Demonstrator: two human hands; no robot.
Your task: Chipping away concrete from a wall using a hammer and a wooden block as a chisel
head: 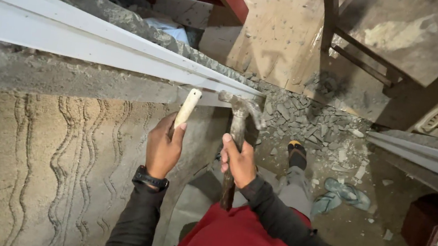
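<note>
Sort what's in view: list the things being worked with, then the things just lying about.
In use:
left hand gripping pale-handled chisel
right hand gripping rusty claw hammer
white plastic trim strip

Lying about:
grey rubble pile
teal flip-flops

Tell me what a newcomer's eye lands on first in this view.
First, the two hands at centre: the left hand holds a pale-handled tool against the white strip running along the rough wall, and the right hand grips a worn claw hammer just beside it. Next, the wavy grooves scored in the plaster at lower left, and the heap of broken rubble on the floor beyond.
</note>
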